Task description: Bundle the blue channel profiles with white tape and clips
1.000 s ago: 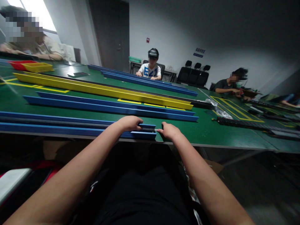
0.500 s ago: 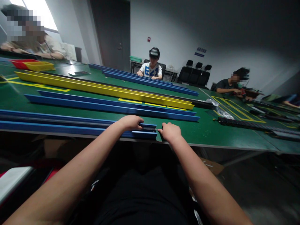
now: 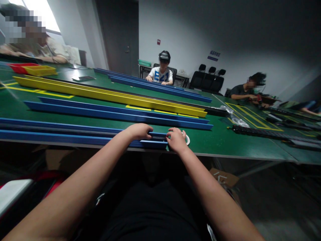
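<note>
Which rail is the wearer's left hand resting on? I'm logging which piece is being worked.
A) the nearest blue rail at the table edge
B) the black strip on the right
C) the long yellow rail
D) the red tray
A: the left hand lies on the end of the nearest blue rail, at the near edge of the green table; the yellow rail lies farther back, untouched.

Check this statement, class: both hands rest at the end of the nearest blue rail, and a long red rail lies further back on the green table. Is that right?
Not quite. The head view shows the left hand and right hand at the end of the nearest blue rail on the green table, but the long rail further back is yellow, not red.
</note>
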The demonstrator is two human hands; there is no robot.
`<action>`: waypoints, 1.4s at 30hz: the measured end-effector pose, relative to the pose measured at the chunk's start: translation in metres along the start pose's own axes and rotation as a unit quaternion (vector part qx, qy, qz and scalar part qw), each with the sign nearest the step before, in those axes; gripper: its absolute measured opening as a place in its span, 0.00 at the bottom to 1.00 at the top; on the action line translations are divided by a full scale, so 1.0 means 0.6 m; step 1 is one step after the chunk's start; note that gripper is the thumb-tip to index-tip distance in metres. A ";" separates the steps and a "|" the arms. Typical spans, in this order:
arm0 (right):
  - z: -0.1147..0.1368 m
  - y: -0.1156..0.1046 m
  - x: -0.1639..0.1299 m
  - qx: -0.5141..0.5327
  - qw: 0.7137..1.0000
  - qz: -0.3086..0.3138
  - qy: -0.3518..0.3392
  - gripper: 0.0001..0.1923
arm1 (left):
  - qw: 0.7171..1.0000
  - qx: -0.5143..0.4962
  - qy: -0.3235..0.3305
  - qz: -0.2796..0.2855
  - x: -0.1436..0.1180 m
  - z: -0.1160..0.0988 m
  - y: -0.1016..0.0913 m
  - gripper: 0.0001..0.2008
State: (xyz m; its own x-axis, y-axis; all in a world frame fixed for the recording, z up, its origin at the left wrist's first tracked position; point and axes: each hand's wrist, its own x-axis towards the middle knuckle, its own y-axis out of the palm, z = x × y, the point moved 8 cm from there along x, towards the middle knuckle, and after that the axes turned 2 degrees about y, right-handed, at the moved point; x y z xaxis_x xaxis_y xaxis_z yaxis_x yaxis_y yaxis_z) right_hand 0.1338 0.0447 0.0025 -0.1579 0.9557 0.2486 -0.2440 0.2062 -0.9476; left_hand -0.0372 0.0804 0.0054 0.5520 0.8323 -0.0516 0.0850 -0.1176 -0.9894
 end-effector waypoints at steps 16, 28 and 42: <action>-0.020 0.016 0.003 0.071 0.996 0.012 0.046 0.04 | 1.000 -0.013 0.006 -0.005 0.002 0.001 0.001 0.14; -0.035 0.021 0.012 0.097 0.993 0.018 0.071 0.04 | 0.998 0.034 0.030 -0.037 -0.002 -0.007 -0.002 0.13; -0.036 0.026 0.015 0.083 0.994 0.001 0.078 0.06 | 0.997 0.034 0.028 -0.056 -0.010 -0.011 -0.009 0.12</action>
State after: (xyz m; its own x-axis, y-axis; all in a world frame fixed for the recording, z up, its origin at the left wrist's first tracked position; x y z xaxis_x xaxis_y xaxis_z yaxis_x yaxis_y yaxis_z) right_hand 0.1494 0.0610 -0.0145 -0.0118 0.9798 0.1996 -0.4001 0.1783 -0.8990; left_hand -0.0352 0.0724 0.0121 0.5876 0.8064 0.0664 0.0944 0.0131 -0.9954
